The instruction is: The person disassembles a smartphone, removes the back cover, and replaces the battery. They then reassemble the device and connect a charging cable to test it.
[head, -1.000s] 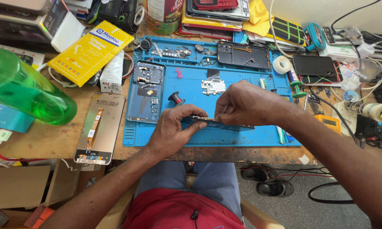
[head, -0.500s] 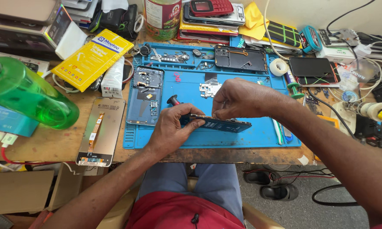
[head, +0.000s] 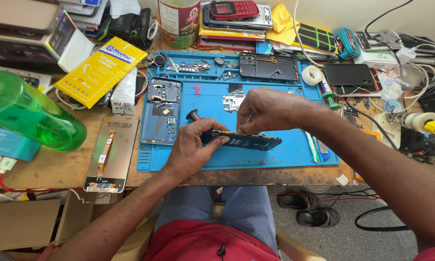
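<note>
The left hand [head: 191,150] grips one end of a dark phone body [head: 244,140] and holds it a little above the blue work mat [head: 275,159], near the front edge of the wooden table [head: 58,169]. The fingers are closed on its left end, with the thumb on top. The right hand [head: 270,110] comes from the right side and presses its fingertips [head: 241,129] on the upper edge of the same phone body, pinched together there. Maybe it holds a small tool or part between the fingers, but the view is too poor to tell. The two hands are close together, both on the phone.

Just behind the left hand, a screwdriver with a black round handle [head: 193,115] lies on the mat. To the left on the mat there is an opened phone frame [head: 162,111] with its inner parts showing. A second dark frame [head: 268,66] lies at the back of the mat. Beside the mat, on the bare table, a phone screen [head: 112,152] lies face down with an orange flat cable. Further left there is a green bottle [head: 29,113] on its side, and behind it a yellow packet [head: 101,70]. A roll of white tape [head: 315,75] stands near the right back corner of the mat.
</note>
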